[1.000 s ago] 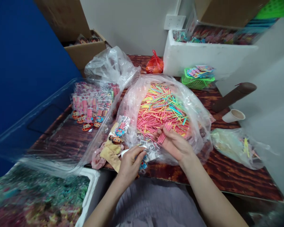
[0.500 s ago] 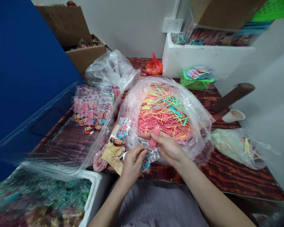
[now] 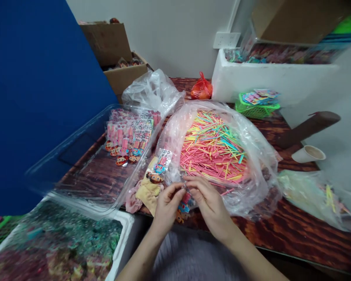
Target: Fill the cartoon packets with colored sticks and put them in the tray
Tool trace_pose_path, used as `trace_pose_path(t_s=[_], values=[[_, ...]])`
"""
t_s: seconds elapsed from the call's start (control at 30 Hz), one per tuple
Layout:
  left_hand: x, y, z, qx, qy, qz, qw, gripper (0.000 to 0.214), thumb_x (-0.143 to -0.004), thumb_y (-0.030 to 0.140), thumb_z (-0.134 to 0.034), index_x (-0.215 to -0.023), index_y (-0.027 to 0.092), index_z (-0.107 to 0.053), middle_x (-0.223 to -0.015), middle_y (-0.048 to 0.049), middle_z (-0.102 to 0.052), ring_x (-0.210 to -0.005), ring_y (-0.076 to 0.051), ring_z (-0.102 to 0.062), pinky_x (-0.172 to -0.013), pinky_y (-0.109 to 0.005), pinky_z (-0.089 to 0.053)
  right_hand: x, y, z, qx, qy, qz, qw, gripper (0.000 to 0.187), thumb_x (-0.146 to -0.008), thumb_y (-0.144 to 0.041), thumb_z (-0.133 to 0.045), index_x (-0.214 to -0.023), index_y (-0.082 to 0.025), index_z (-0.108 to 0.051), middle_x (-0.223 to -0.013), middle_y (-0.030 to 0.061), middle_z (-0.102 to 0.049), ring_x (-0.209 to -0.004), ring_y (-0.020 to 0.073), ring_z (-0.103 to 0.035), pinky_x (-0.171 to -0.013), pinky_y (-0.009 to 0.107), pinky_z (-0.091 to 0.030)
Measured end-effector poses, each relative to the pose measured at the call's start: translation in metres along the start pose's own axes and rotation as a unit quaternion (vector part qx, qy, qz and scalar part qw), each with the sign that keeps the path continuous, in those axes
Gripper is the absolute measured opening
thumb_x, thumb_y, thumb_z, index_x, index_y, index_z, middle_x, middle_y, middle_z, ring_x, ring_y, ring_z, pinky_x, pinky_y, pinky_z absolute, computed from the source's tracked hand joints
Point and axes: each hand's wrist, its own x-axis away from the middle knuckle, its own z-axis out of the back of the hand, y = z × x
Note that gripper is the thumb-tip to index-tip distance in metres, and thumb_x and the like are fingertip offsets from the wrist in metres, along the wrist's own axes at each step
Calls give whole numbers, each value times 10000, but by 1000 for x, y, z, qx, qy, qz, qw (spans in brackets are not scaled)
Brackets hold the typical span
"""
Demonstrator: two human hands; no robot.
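Both hands meet over a small clear packet [image 3: 186, 198] at the table's near edge. Pink sticks show inside it, with a blue label and a brown cartoon face at its lower end. My left hand [image 3: 168, 205] pinches the packet's upper edge between thumb and fingers. My right hand [image 3: 209, 207] has its curled fingertips at the same edge; the exact grip is partly hidden. Just beyond is a large open plastic bag [image 3: 261, 171] heaped with thin pink, yellow and blue sticks [image 3: 213, 152]. A similar filled packet [image 3: 160, 164] lies left of my hands, on a yellow cloth [image 3: 148, 195].
A clear tray [image 3: 87, 175] at left holds several filled packets [image 3: 125, 136]. Below it stands a white foam box [image 3: 125, 222] of small colourful packets. A paper cup [image 3: 308, 154], a dark post-like object [image 3: 310, 127] and a plastic bag [image 3: 316, 195] are at right.
The bundle of pink sticks held upright in my right hand is now down in the packet. My right hand has come closer to my left. The view has shifted left.
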Motion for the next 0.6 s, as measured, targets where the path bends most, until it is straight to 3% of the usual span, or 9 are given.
trace_pose_path(t_s=[0.1,0.2,0.33,0.4,0.43,0.5,0.6], values=[[-4,5,17,-3,4,26,1000,218,-797,350,-690,-945,196,-731,-894,-17,-726,-813,-156,-632,-751,-242,-497,5,-3,-3,-45,16,-6,999,220,-983,-304,-480,-1122,-262,-644,-1218,52,-633,-1155,200,-570,-990,358,-429],[-22,13,40,-24,52,20,998,258,-756,383,-733,-938,199,-726,-871,-5,-722,-790,-150,-633,-734,-233,-494,10,10,10,-68,45,-32,996,227,-986,-294,-464,-1161,-260,-604,-1123,41,-670,-1045,187,-624,-887,327,-485],[-67,6,61,-115,98,-44,988,320,-794,423,-676,-1023,198,-683,-927,-18,-700,-807,-175,-635,-735,-276,-502,6,60,66,167,55,-16,984,188,-947,-193,-470,-952,-209,-658,-932,52,-691,-902,204,-629,-823,340,-472],[-90,-9,63,-222,145,-132,955,283,-851,421,-583,-969,181,-677,-978,-53,-680,-925,-216,-624,-846,-343,-496,-1,87,102,317,77,4,945,226,-918,-116,-439,-923,-174,-658,-913,85,-682,-892,222,-609,-832,360,-458],[-100,-19,63,-291,167,-178,925,260,-863,404,-555,-919,179,-673,-1064,-77,-658,-1032,-244,-594,-934,-389,-462,-5,98,119,393,57,10,918,247,-909,-85,-424,-905,-156,-661,-895,102,-677,-889,230,-596,-837,362,-449],[-115,-39,61,-389,199,-210,874,242,-883,364,-507,-905,172,-653,-1140,-117,-616,-1120,-283,-547,-1007,-459,-406,-11,112,144,526,-25,17,850,250,-890,-51,-431,-884,-133,-668,-890,122,-664,-894,243,-567,-835,359,-426],[-123,-56,59,-446,191,-213,848,257,-907,325,-463,-1025,157,-618,-1169,-152,-585,-1156,-296,-523,-1019,-472,-396,-14,117,157,632,-134,40,762,218,-897,-61,-459,-905,-121,-668,-928,130,-641,-904,249,-523,-830,354,-392]])
